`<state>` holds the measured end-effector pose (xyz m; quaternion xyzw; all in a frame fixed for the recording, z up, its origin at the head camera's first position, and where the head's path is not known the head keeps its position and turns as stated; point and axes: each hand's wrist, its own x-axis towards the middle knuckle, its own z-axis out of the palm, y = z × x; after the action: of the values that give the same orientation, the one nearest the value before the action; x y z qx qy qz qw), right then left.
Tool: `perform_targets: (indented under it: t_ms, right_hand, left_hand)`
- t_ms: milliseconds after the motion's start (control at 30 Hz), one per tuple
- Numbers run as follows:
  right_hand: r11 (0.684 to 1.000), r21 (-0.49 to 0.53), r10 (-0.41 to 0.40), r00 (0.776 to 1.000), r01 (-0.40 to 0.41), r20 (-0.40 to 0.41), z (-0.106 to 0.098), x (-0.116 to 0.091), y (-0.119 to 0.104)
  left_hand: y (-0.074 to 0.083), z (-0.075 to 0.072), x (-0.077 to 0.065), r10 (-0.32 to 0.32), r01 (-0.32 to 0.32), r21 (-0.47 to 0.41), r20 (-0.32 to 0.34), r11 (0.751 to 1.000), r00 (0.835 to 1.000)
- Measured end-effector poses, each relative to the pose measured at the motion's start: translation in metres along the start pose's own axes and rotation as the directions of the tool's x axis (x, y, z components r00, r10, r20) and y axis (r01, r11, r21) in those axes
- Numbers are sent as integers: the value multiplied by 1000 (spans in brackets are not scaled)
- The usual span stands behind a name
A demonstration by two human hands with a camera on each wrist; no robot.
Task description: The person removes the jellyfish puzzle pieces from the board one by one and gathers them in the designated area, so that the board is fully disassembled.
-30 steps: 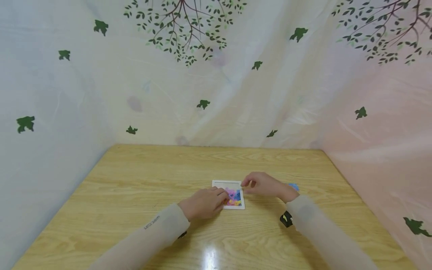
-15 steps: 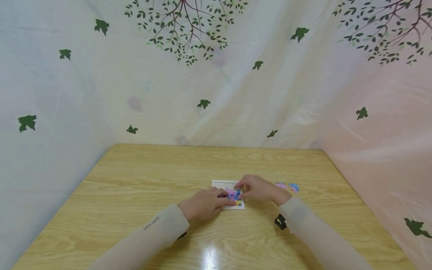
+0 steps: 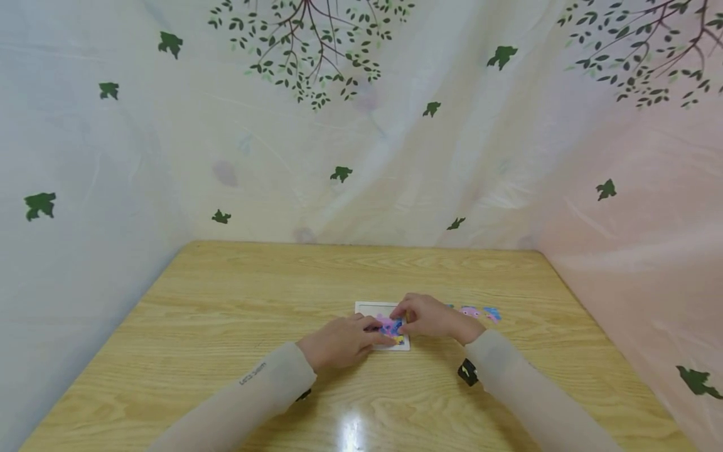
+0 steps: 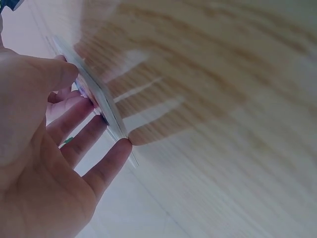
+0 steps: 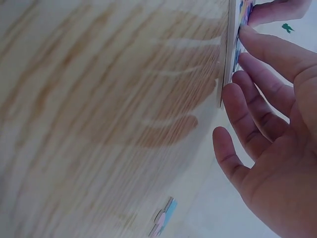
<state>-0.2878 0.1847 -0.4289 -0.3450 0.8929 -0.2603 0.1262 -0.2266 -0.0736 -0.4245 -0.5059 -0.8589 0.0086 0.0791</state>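
A small jigsaw puzzle in a white frame (image 3: 367, 304) lies flat on the wooden table, with colourful pieces (image 3: 386, 324) in its lower part. From the left, my left hand (image 3: 339, 340) rests over the frame. In the left wrist view its thumb reaches onto the puzzle, while spread fingertips touch the frame's edge (image 4: 106, 101). My right hand (image 3: 432, 316) has its thumb and index fingertips on pieces at the right side. Other fingers of that hand lie loosely along the frame's edge (image 5: 227, 64) in the right wrist view. Both hands partly cover the picture.
Loose puzzle pieces lie right of the frame, including a pink one (image 3: 470, 311) and a blue one (image 3: 492, 314), partly beside my right wrist. Pale curtains (image 3: 271, 182) with printed leaves enclose the back and sides of the table (image 3: 271, 270).
My right hand has moved left, from the frame's right edge onto the pieces, uncovering more loose pieces. My left thumb has stretched farther right across the puzzle.
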Motion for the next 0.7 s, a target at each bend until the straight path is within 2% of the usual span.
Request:
perform_targets:
  t_ms: [133, 333, 467, 700]
  right_hand:
    - [1000, 18, -11, 1000, 11, -5, 0, 1, 1]
    - [996, 81, -21, 1000, 21, -4, 1, 1, -1]
    - [996, 86, -14, 1000, 14, 3, 2, 2, -3]
    - [998, 49, -48, 999, 49, -13, 2, 3, -4]
  left_hand:
    - [0, 0, 0, 2, -2, 8, -3, 1000, 1000]
    - [-1, 2, 0, 20, -19, 7, -48, 1000, 999]
    - [-1, 3, 0, 17, -16, 12, -51, 1000, 999]
    - [-2, 5, 0, -1, 1, 2, -28, 1000, 1000]
